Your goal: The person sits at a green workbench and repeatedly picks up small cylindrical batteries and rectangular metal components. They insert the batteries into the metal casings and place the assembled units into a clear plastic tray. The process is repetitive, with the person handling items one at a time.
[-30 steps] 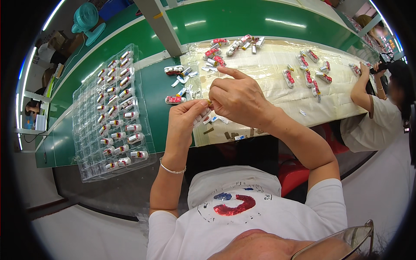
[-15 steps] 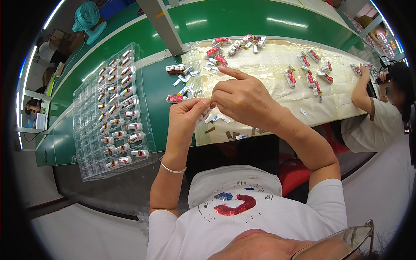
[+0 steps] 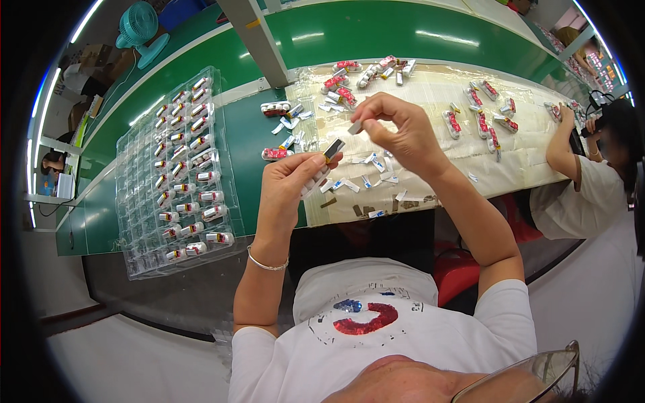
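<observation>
My left hand [image 3: 285, 187] is closed on a small white piece with a dark, shiny rectangular end [image 3: 332, 150] and a yellowish band; its lower part is mostly hidden by the fingers. Just beyond it, my right hand [image 3: 408, 138] pinches a small flat grey strip [image 3: 355, 127] between thumb and forefinger, apart from the piece. Below the hands, white and blue paper scraps [image 3: 371, 160] lie on the tape-covered mat [image 3: 423, 174]. Two red-and-white pieces lie beside my left hand, the nearer one [image 3: 275, 154] close to its fingers.
A clear plastic tray [image 3: 138, 232], partly filled with white pieces with silver ends, lies at left. More red-and-white pieces [image 3: 334, 83] are scattered at the back and right. A metal post [image 3: 252, 37] rises behind. At right a co-worker's arm [image 3: 561, 144] reaches onto the table.
My hands were together at the piece. Now the right hand has drawn back to the right with the grey strip, and the piece's dark shiny end shows.
</observation>
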`<state>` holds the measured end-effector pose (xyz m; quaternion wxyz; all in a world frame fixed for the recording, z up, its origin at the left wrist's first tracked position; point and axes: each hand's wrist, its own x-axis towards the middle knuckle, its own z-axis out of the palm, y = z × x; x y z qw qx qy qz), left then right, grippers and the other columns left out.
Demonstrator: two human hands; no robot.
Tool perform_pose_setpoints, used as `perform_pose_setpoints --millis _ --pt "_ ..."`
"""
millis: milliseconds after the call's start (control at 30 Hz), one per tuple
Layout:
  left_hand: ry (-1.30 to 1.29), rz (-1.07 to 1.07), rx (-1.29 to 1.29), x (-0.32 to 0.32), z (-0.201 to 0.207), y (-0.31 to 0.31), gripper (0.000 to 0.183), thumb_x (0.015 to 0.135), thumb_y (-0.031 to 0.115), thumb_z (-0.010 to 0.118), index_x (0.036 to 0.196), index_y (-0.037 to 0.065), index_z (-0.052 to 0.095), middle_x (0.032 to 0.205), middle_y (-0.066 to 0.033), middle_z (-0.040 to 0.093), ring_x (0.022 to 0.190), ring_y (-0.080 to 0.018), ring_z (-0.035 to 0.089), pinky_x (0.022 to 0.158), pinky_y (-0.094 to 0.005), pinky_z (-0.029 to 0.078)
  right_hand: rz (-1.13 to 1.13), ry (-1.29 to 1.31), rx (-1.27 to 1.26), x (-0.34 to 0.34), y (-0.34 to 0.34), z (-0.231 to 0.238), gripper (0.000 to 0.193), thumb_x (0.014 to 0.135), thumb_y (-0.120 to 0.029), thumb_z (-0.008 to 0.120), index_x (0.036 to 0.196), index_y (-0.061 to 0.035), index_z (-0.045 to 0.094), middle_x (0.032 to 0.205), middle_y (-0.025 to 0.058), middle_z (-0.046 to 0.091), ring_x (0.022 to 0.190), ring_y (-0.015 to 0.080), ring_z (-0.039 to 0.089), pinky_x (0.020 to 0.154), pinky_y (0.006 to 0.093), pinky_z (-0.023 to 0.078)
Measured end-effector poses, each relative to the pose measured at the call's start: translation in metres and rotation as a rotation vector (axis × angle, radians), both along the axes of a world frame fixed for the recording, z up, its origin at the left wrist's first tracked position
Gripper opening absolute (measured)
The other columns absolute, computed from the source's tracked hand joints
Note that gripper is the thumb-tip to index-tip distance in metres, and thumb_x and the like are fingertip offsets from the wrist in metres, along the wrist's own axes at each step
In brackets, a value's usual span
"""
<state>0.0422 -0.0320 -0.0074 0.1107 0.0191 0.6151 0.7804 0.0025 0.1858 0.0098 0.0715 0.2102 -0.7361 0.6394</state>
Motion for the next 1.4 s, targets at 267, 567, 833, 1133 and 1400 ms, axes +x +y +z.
perform_pose_setpoints --millis 267,567,833,1133,1400 --pt "-0.034 -0.004 0.054 -0.001 -0.004 -0.001 0.022 0.092 0.016 0.062 0.102 -0.001 0.070 0.103 -0.0179 0.073 0.094 -0.0232 0.072 0.071 -0.0261 0.054 0.077 0.023 0.288 0.014 0.018 -0.012 0.021 0.079 0.004 0.056 0.096 -0.0006 0.067 0.104 0.0074 0.068 0.096 0.0150 0.062 0.086 0.0276 0.049" --pt "0.568 0.298 -0.568 0.009 0.001 0.018 0.012 0.087 0.005 0.069 0.096 -0.002 0.073 0.098 -0.0083 0.074 0.075 -0.0139 0.065 0.067 -0.0250 0.051 0.046 -0.370 0.021 0.015 -0.009 -0.009 0.023 0.089 -0.020 0.070 0.097 0.0013 0.070 0.086 0.0046 0.070 0.079 0.0105 0.063 0.072 0.0261 0.051" --pt "0.997 0.400 -0.850 0.010 0.002 0.025 0.017 0.083 -0.002 0.068 0.099 -0.001 0.073 0.102 -0.0101 0.073 0.089 -0.0212 0.069 0.080 -0.0314 0.053 0.114 -0.546 -0.193 0.009 -0.012 -0.010 0.018 0.088 -0.017 0.072 0.095 -0.0007 0.070 0.087 0.0054 0.071 0.076 0.0088 0.061 0.074 0.0242 0.049" --pt "1.064 0.411 -0.839 0.005 -0.003 0.024 0.021 0.078 -0.001 0.072 0.100 0.001 0.074 0.102 -0.0088 0.073 0.091 -0.0229 0.069 0.079 -0.0305 0.055 0.080 -0.457 -0.266 0.008 -0.018 -0.014 0.011 0.085 -0.014 0.070 0.086 -0.0028 0.069 0.080 0.0011 0.068 0.072 0.0067 0.058 0.066 0.0213 0.045" --pt "0.229 0.206 -0.035 0.005 0.003 0.020 0.021 0.093 0.008 0.060 0.105 -0.006 0.070 0.109 -0.0158 0.071 0.097 -0.0184 0.067 0.081 -0.0289 0.054 0.049 -0.241 0.123 0.006 -0.006 -0.014 0.009 0.084 -0.006 0.063 0.087 -0.0006 0.070 0.080 0.0021 0.067 0.075 0.0095 0.059 0.069 0.0259 0.047"
